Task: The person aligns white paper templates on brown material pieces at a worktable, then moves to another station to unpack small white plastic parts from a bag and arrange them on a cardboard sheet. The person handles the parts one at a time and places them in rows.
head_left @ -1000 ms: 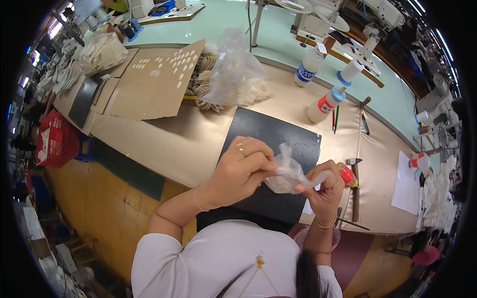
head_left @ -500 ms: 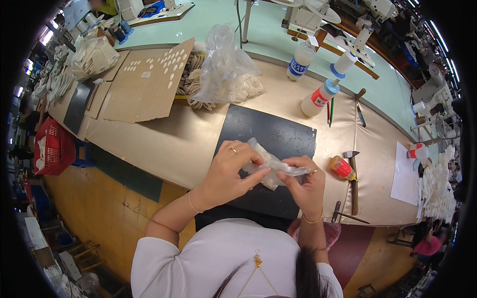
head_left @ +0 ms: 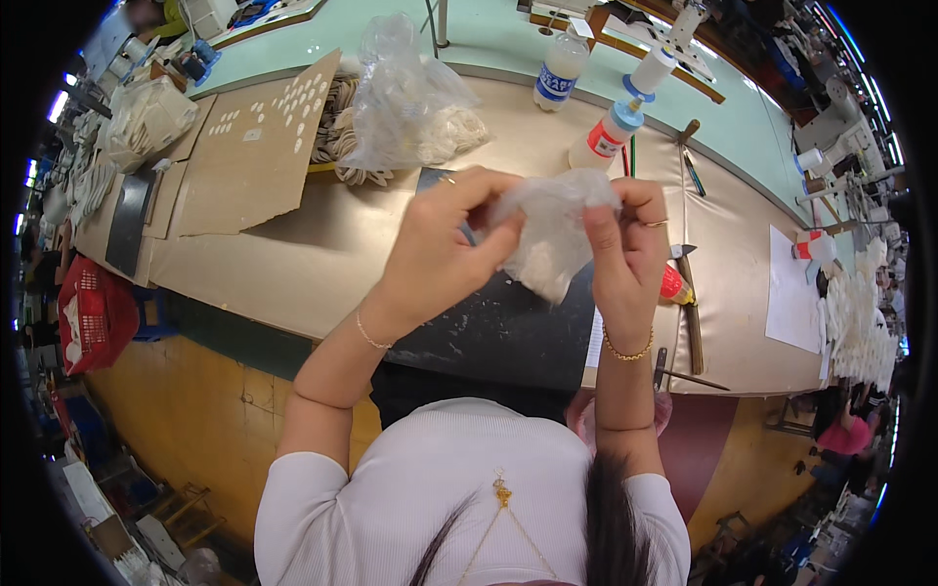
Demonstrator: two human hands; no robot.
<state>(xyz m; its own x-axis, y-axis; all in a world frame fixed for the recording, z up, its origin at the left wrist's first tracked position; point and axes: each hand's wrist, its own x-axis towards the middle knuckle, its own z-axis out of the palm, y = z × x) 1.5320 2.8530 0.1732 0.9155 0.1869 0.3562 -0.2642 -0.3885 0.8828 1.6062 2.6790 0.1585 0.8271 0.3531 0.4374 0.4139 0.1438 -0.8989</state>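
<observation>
Workbench: your long tan table (head_left: 293, 264) ran across the view, with a dark mat (head_left: 498, 327) lying on it right in front of you.
Left hand: your left hand (head_left: 440, 249) was raised above the mat, fingers curled, pinching the left edge of a small clear plastic bag (head_left: 552, 230) between thumb and fingertips.
Right hand: your right hand (head_left: 625, 249) was just beside the left one, pinching the right edge of the same bag; you wore a ring on one finger and a gold bracelet at the wrist.
Bag: the small clear plastic bag was crumpled and whitish, held up off the table between both hands; what was inside it could not be made out.
Behind your hands: a larger clear bag (head_left: 405, 98) stuffed with pale pieces sat on the table, touching a brown cardboard sheet (head_left: 259, 156) dotted with small white shapes.
Bottles: a water bottle (head_left: 559, 73) and a white glue bottle with a blue cap (head_left: 606, 137) stood toward the far edge of the table, near each other.
Right side: a small red object (head_left: 674, 285) lay just beside your right hand, and a sheet of white paper (head_left: 793, 293) lay further right.
Left side: a red basket (head_left: 93, 317) sat below the table's end.
</observation>
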